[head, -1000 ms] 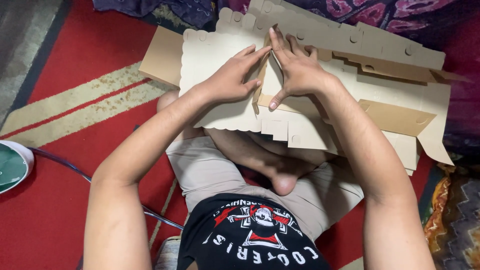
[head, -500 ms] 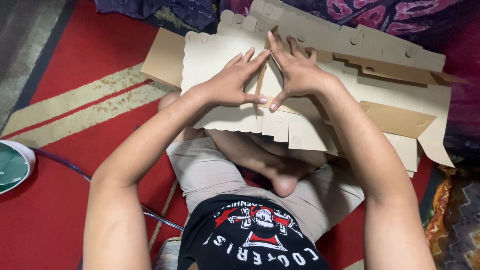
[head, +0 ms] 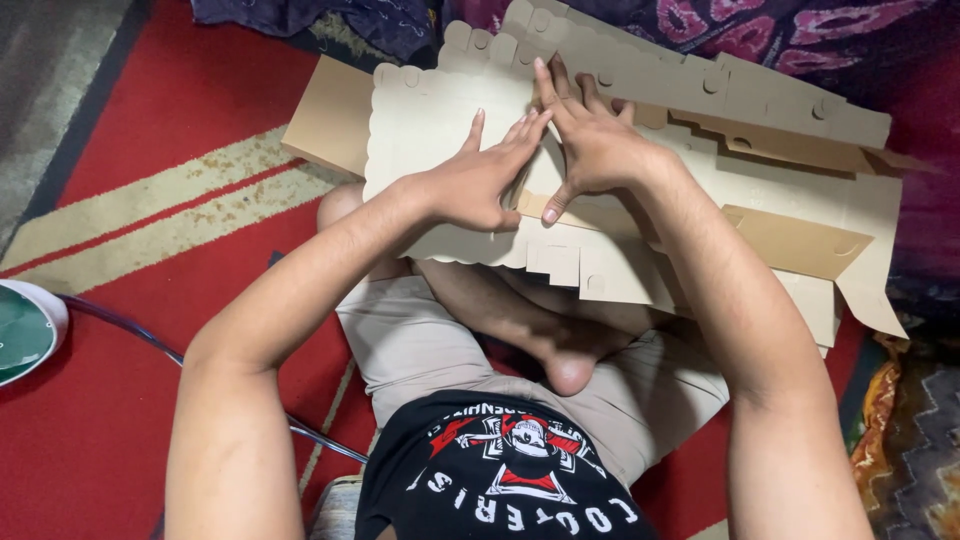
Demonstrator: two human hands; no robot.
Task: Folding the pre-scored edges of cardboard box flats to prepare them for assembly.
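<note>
A stack of flat die-cut cardboard box blanks (head: pixel 760 190), pale with scalloped edges and brown flaps, lies across my crossed legs and the red rug. My left hand (head: pixel 480 180) presses flat on the top blank (head: pixel 420 130), fingers straight and pointing up to the right. My right hand (head: pixel 590 140) presses beside it, fingers spread, thumb pointing down. The fingertips of both hands meet over a raised fold in the middle of the top blank. Neither hand grips anything.
A red rug with cream stripes (head: pixel 150 220) covers the floor at left. A green and white appliance (head: pixel 25 330) sits at the left edge, with a cable (head: pixel 150 345) running toward me. Dark patterned cloth (head: pixel 820 50) lies behind the cardboard.
Both hands have stayed pressed on the top blank. My left fingers have straightened and slid slightly up toward my right hand.
</note>
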